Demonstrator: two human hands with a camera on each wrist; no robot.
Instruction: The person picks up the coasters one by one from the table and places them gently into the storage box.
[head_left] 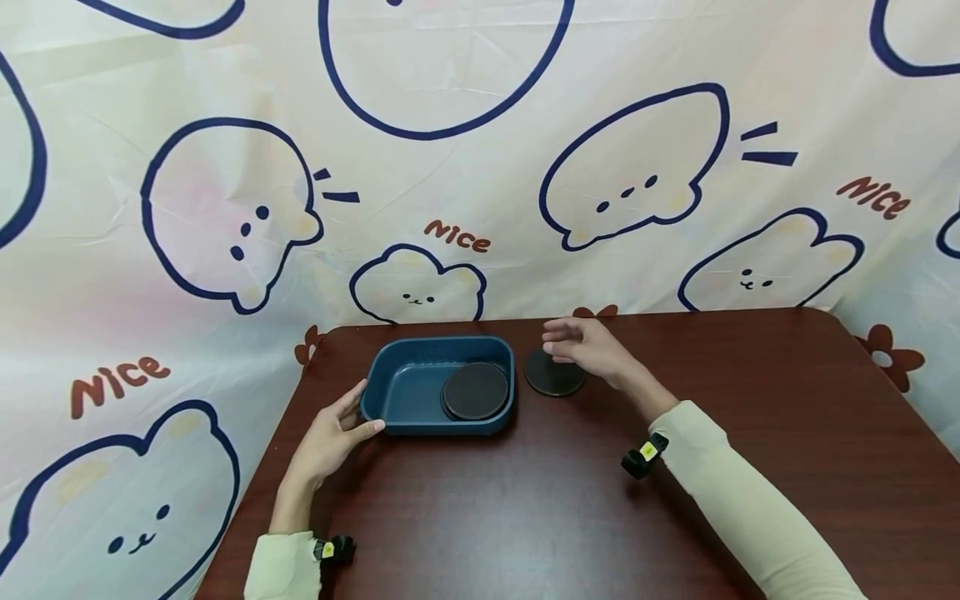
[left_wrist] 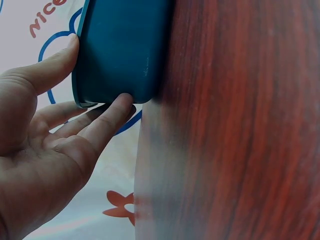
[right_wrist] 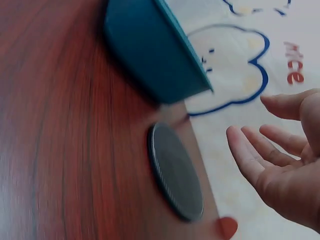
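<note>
A blue rectangular container (head_left: 400, 392) stands on the table with black round coasters (head_left: 476, 392) lying in its right part, the edge of a lower one showing under the top one. My left hand (head_left: 330, 439) holds the container's near left corner, thumb at the rim and fingers against the outer wall. Another thin black coaster (right_wrist: 176, 172) lies flat on the table just right of the container. Above this coaster hovers my right hand (head_left: 588, 346), fingers extended and apart from it, with nothing held.
The dark brown wooden table (head_left: 750, 417) reaches back to a pale cloth (head_left: 510, 192) printed with cartoon outlines, which hangs behind and beside it. A small black device (head_left: 643, 456) sits on the right wrist and a similar device (head_left: 335, 550) on the left.
</note>
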